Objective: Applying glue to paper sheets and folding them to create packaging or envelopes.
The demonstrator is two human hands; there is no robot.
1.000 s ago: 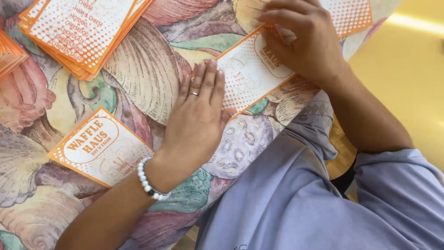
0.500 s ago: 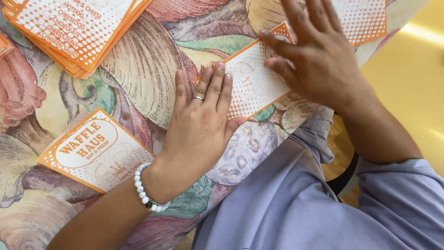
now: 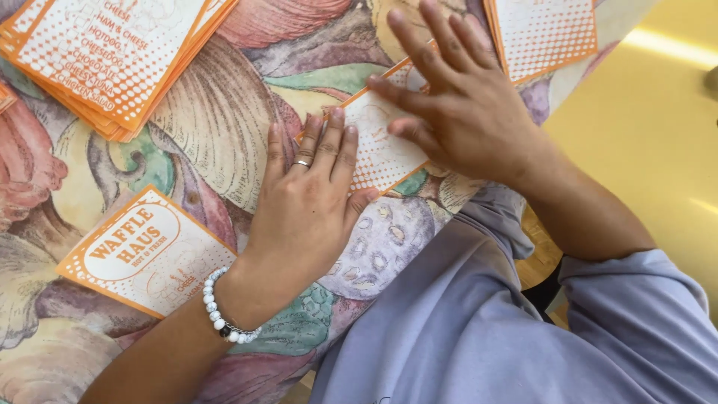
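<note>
Orange-and-white card [image 3: 378, 146] flat on patterned tablecloth [image 3: 224, 127], near table edge, pinned under both hands. Left hand [image 3: 310, 206] palm-down, fingers nearly together, fingertips on card's left end. Right hand [image 3: 464, 105] splayed wide, pressing card's right part. Since half a second ago, right hand lowered flatter; left hand unmoved.

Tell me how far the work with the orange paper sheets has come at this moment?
Looks done: one folded sheet lies alone by the left wrist. In hand: the left hand and right hand both press flat on a sheet between them. Seemingly left: a stack of flat sheets at the top left and more sheets at the top right. How many remain, I cannot tell.
</note>
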